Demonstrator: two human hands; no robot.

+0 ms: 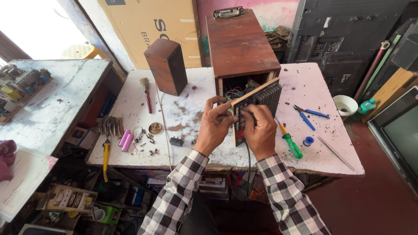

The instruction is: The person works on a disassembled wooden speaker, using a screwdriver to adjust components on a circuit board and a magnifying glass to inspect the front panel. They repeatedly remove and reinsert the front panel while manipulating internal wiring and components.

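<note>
You are gripping the panel (254,109) with both hands: left hand (214,124) pinching its edge, right hand (260,130) curled over the front. Keep it steady, wires slack. The screwdriver (290,142) is lying at three o'clock; the cabinet (240,48) is standing at twelve on the bench (331,161).

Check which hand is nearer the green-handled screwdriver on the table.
Right. The right hand grips the panel just left of the green-handled screwdriver, with a small gap between them. The left hand holds the panel's far side, farther off.
</note>
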